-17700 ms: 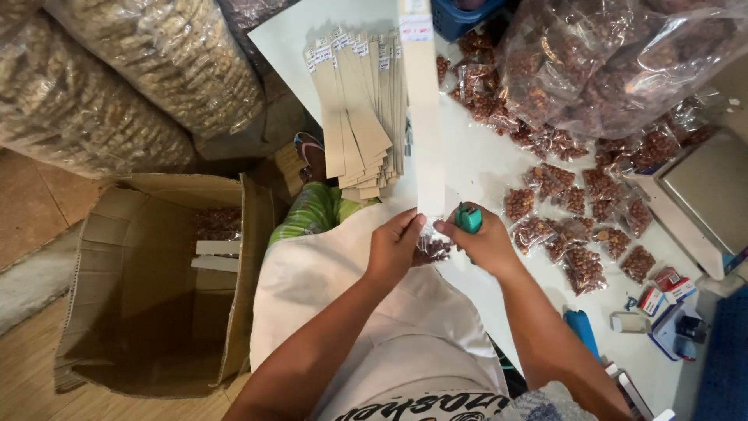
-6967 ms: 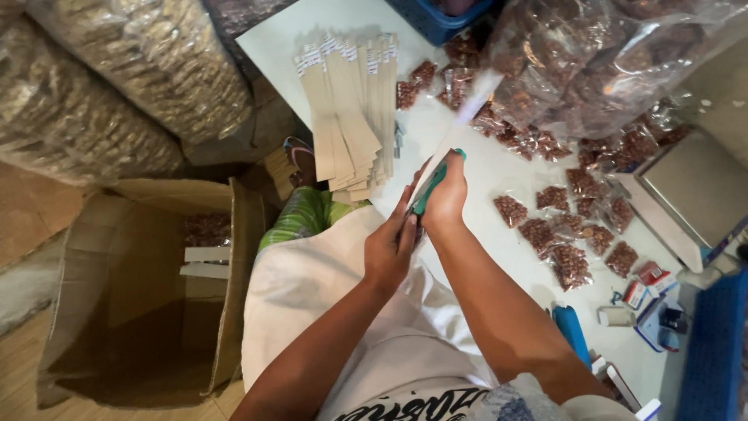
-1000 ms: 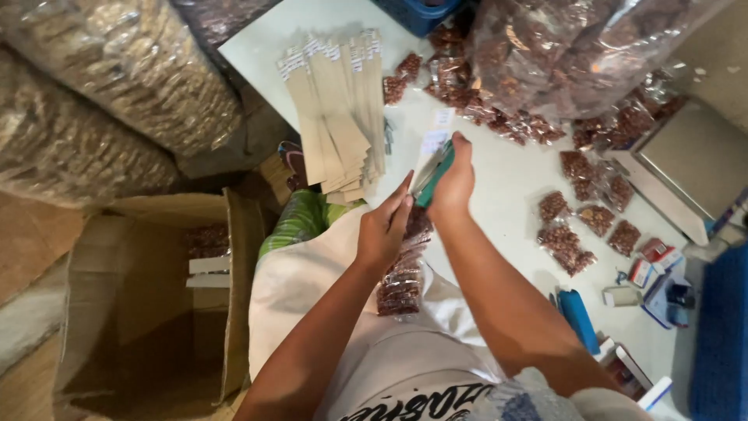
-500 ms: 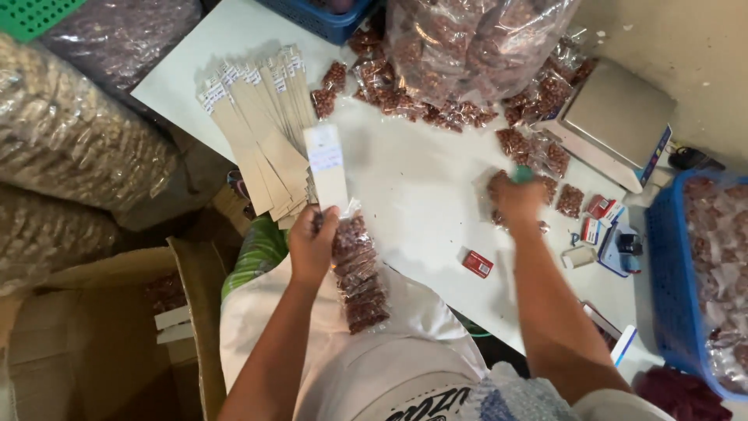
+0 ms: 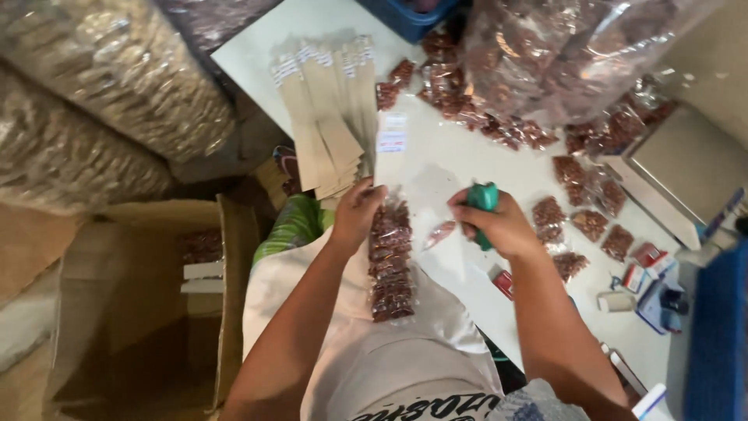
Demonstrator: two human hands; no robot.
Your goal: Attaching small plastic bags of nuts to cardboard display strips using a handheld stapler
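My left hand (image 5: 356,214) grips a white card strip (image 5: 391,148) from which a row of small clear packets of brown snack (image 5: 389,261) hangs down over the table edge onto my lap. My right hand (image 5: 499,226) is closed around a green stapler (image 5: 483,199) just right of the strip, above the white table (image 5: 452,168). A single small packet (image 5: 440,232) lies between the two hands.
A fan of tan card strips (image 5: 323,117) lies left of the strip. Loose small packets (image 5: 580,214) and a big clear bag of them (image 5: 569,54) sit at right, by a grey scale (image 5: 674,171). An open cardboard box (image 5: 148,304) stands on the floor at left.
My right hand with the green stapler has come back from the loose packets toward the strip. My left hand still holds the card strip, its packets hanging lower.
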